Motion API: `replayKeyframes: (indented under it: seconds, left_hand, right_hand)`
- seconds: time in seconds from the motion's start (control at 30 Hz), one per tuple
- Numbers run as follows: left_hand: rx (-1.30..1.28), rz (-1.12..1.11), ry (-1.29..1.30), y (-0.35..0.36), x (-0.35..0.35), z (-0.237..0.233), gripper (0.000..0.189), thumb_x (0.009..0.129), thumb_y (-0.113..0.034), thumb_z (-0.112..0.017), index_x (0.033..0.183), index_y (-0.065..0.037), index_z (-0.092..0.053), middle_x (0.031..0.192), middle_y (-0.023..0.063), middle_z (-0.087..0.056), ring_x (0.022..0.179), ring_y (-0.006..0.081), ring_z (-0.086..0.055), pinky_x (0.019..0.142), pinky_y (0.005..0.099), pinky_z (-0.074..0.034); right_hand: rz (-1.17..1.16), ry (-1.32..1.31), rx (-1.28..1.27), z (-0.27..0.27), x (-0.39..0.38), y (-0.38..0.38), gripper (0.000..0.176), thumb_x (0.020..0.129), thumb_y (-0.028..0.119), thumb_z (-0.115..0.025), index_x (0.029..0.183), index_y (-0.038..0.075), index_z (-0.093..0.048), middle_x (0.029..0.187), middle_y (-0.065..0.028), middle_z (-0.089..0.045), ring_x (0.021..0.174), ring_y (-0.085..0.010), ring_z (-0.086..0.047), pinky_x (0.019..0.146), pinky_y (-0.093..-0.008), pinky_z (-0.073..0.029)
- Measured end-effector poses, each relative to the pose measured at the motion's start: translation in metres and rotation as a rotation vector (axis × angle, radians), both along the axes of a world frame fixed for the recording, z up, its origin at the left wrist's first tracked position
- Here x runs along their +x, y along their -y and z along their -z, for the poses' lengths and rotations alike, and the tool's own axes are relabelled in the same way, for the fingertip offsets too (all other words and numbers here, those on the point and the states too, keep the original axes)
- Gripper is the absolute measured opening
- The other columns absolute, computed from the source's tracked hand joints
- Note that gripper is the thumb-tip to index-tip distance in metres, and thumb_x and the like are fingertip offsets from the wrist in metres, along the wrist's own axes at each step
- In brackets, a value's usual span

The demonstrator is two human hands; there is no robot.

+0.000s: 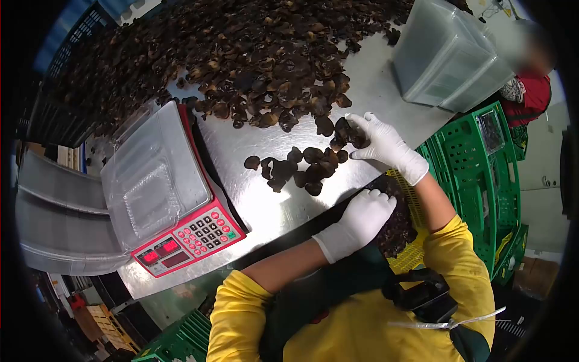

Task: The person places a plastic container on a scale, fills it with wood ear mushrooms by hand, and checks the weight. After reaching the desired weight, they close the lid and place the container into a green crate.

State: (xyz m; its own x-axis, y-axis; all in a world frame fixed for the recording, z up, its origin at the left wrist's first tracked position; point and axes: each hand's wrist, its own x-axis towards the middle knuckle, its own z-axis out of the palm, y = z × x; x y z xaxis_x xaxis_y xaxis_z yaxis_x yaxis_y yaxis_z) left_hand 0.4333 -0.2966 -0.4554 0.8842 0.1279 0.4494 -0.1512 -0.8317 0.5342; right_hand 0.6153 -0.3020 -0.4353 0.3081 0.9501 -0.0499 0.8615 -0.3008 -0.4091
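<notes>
My right hand (386, 145), in a white glove, has its thumb and fingers round a few dark brown wood ear mushrooms (350, 134) just above the steel table (253, 142). Several loose wood ears (313, 169) lie to the left of that hand, and a large pile (259, 66) spreads across the far side. Near the table's front edge is my left hand (360, 218), also gloved, its fingers curled in. Whatever it may hold is hidden. Beneath and beside it sits a yellow crate (413, 250) with small dark pieces inside.
At the left stands a red-framed digital scale (181, 238) with a clear plastic tray (151, 196) on top. Nested clear containers (446, 60) stand at the back right. Green crates (476, 175) are stacked on the right; a person in red (534, 99) is beyond them.
</notes>
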Motion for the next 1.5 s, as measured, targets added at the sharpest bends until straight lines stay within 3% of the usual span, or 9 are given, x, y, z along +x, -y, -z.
replayKeyframes:
  seconds: [0.3, 0.4, 0.53, 0.73, 0.93, 1.07, 1.1, 1.2, 1.5]
  left_hand:
    - [-0.075, -0.48, -0.082, -0.094, -0.089, -0.03, 0.024, 0.076, -0.006, -0.063, 0.1, -0.004, -0.066, 0.084, 0.0131, -0.061, 0.081, 0.03, -0.06, 0.073, 0.0399, -0.05]
    - [-0.137, -0.604, -0.143, -0.112, -0.111, -0.022, 0.038, 0.08, 0.0, -0.059, 0.118, -0.002, -0.059, 0.092, 0.0139, -0.061, 0.084, 0.0342, -0.06, 0.075, 0.0432, -0.049]
    - [-0.195, -0.618, -0.22, -0.109, -0.121, -0.006, 0.058, 0.079, 0.012, -0.053, 0.135, -0.001, -0.045, 0.099, 0.0173, -0.051, 0.09, 0.0319, -0.057, 0.081, 0.0375, -0.048]
    - [-0.221, -0.631, -0.312, -0.107, -0.122, -0.017, 0.084, 0.073, 0.001, -0.071, 0.145, 0.002, -0.028, 0.121, 0.022, -0.045, 0.106, 0.0373, -0.052, 0.091, 0.0407, -0.046]
    - [-0.052, -0.583, -0.734, -0.14, -0.093, -0.027, 0.129, 0.049, -0.029, -0.092, 0.15, 0.0, -0.017, 0.148, 0.0281, -0.027, 0.121, 0.0444, -0.042, 0.098, 0.0476, -0.044]
    - [-0.029, -0.491, -0.791, -0.138, -0.077, -0.022, 0.14, 0.043, -0.047, -0.092, 0.149, 0.003, -0.015, 0.146, 0.0294, -0.028, 0.119, 0.045, -0.042, 0.099, 0.0477, -0.043]
    - [-0.029, -0.492, -0.793, -0.132, -0.075, -0.019, 0.14, 0.043, -0.047, -0.092, 0.149, 0.003, -0.015, 0.146, 0.0294, -0.028, 0.119, 0.045, -0.042, 0.099, 0.0477, -0.043]
    - [0.074, -0.538, -0.61, -0.116, -0.068, 0.003, 0.138, 0.046, -0.056, -0.087, 0.147, 0.008, -0.017, 0.139, 0.029, -0.034, 0.117, 0.043, -0.042, 0.099, 0.0458, -0.042]
    - [-0.269, -0.541, -0.47, -0.123, -0.028, 0.016, 0.072, 0.064, -0.02, -0.081, 0.128, -0.008, -0.051, 0.112, 0.0197, -0.051, 0.1, 0.0395, -0.057, 0.082, 0.0424, -0.051]
  right_hand:
    - [0.028, -0.459, 0.157, -0.003, -0.012, -0.008, 0.048, 0.077, 0.011, -0.073, 0.123, 0.009, -0.061, 0.098, -0.0072, -0.059, 0.084, -0.022, -0.06, 0.079, -0.0356, -0.051]
    - [0.097, -0.168, 0.247, 0.011, -0.006, -0.033, 0.025, 0.082, 0.025, -0.072, 0.098, 0.005, -0.071, 0.086, -0.0095, -0.064, 0.078, -0.0254, -0.064, 0.074, -0.036, -0.051]
    - [0.006, 0.384, -0.025, 0.016, -0.033, -0.079, 0.049, 0.076, 0.053, -0.07, 0.075, 0.004, -0.067, 0.076, -0.0134, -0.063, 0.075, -0.0316, -0.064, 0.071, -0.0412, -0.047]
    - [-0.012, 0.231, 0.221, 0.011, -0.036, -0.083, 0.025, 0.077, 0.03, -0.063, 0.072, 0.007, -0.067, 0.075, -0.0108, -0.064, 0.074, -0.0305, -0.063, 0.078, -0.0419, -0.047]
    - [-0.034, 0.133, 0.184, 0.003, 0.01, -0.02, 0.026, 0.078, 0.018, -0.07, 0.101, 0.006, -0.071, 0.086, -0.0132, -0.065, 0.08, -0.0337, -0.064, 0.074, -0.0391, -0.053]
    - [-0.113, -0.157, -0.052, 0.003, 0.0, 0.001, 0.076, 0.072, 0.032, -0.081, 0.136, 0.009, -0.046, 0.113, -0.0139, -0.055, 0.092, -0.0254, -0.061, 0.086, -0.0353, -0.05]
    - [-0.136, -0.226, -0.067, 0.008, -0.004, 0.001, 0.094, 0.063, 0.038, -0.084, 0.14, 0.007, -0.039, 0.122, -0.0233, -0.051, 0.1, -0.0397, -0.061, 0.087, -0.0428, -0.05]
    - [-0.121, 0.006, -0.224, 0.003, -0.03, -0.009, 0.117, 0.052, 0.042, -0.089, 0.145, 0.008, -0.027, 0.117, -0.0247, -0.048, 0.096, -0.0429, -0.061, 0.08, -0.0451, -0.052]
    - [-0.066, -0.178, -0.118, 0.017, -0.071, -0.039, 0.093, 0.061, 0.024, -0.085, 0.139, 0.011, -0.036, 0.115, -0.0215, -0.051, 0.095, -0.0426, -0.061, 0.081, -0.0456, -0.052]
